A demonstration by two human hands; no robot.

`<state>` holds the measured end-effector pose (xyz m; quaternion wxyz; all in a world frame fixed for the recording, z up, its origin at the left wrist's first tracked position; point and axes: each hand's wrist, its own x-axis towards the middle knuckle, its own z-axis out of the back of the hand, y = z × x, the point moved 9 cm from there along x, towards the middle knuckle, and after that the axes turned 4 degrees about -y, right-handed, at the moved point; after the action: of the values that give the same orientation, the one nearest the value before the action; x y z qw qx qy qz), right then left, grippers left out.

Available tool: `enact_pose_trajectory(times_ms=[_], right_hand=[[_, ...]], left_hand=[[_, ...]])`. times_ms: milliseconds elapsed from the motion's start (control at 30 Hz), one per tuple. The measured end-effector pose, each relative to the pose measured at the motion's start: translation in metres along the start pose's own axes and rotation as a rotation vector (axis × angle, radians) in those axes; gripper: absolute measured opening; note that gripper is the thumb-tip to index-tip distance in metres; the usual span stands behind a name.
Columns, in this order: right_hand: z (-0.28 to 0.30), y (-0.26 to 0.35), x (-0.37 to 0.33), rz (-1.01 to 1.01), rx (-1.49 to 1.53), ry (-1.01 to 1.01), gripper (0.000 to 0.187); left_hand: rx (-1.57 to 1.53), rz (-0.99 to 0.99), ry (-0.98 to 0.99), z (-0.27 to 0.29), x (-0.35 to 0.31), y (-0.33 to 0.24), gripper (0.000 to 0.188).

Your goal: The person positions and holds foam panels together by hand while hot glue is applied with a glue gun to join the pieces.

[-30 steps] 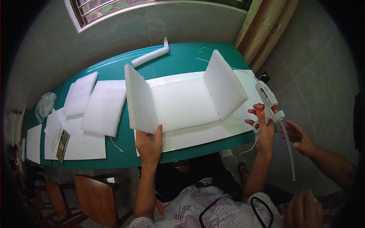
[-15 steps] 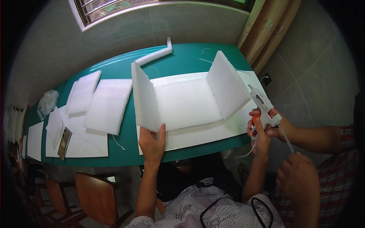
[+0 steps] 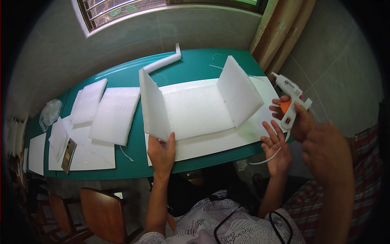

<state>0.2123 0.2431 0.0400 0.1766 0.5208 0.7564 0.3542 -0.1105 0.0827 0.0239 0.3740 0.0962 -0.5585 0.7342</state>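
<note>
Nearest, the co-worker's closed fist (image 3: 327, 148), screening part of their other hand (image 3: 303, 121), which grips a white-and-orange plastic glue gun (image 3: 289, 87); its long axis lies diagonal, tip aimed far-left; any print too small for me to read; wearer's right hand (image 3: 278, 156) open, fingers spread, just below it; left hand (image 3: 161, 156) grips the near left corner of a U-shaped white foam piece (image 3: 197, 112) over a glossy white board (image 3: 195, 151); base running left-right, end panels upright; leftward, flat white foam sheets (image 3: 114, 114); farther, a slim white foam strip (image 3: 162, 63) on the green table (image 3: 199, 61).
</note>
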Motion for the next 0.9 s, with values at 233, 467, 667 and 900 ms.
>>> enact_pose_trajectory(times_ms=[233, 467, 667, 900], right_hand=[[0.060, -0.004, -0.040, 0.204, -0.649, -0.363, 0.042], [0.032, 0.005, -0.069, 0.621, -1.149, -0.565, 0.031], [0.038, -0.027, -0.053, 0.376, -1.056, -0.435, 0.026], [0.038, -0.050, -0.041, 0.214, -0.995, -0.356, 0.018]], left_hand=[[0.011, -0.003, 0.019, -0.006, -0.002, 0.001, 0.034], [0.019, -0.064, 0.008, -0.001, 0.002, -0.008, 0.034], [0.013, -0.066, 0.003, -0.004, 0.001, -0.008, 0.033], [0.009, -0.054, 0.011, -0.003, 0.000, -0.004, 0.034]])
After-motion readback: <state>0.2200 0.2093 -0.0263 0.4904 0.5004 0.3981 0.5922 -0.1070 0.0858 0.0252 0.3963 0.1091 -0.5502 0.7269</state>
